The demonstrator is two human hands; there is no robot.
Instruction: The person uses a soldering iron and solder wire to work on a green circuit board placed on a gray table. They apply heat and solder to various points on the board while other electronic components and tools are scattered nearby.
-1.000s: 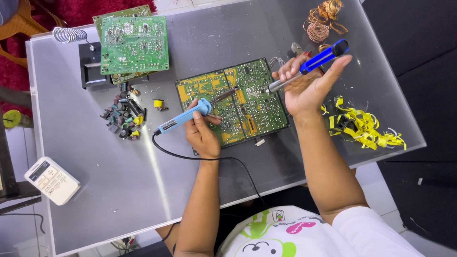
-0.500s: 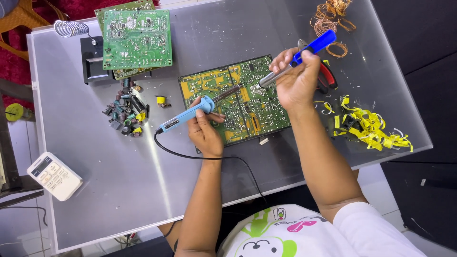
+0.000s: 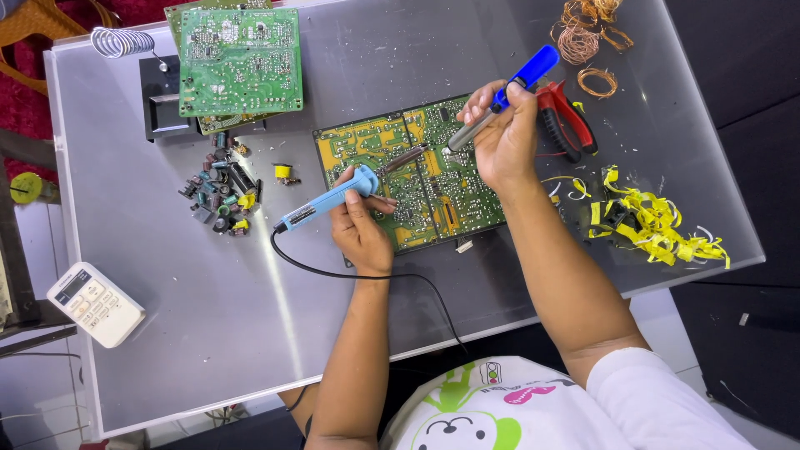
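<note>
A green and yellow circuit board lies solder side up in the middle of the grey table. My left hand grips a light blue soldering iron, its metal tip resting on the board near the centre. My right hand holds a blue-handled desoldering pump, its grey nozzle pointing down at the board close to the iron's tip. The iron's black cord runs across the table toward my body.
Two more green boards sit stacked on a black block at the back left, beside a coiled wire stand. Loose components lie left of the board. Red pliers, copper wire coils, yellow scraps right; a white remote far left.
My right hand has moved left with the pump, bringing its nozzle down over the board and uncovering the red pliers. The left hand and iron have stayed in place.
</note>
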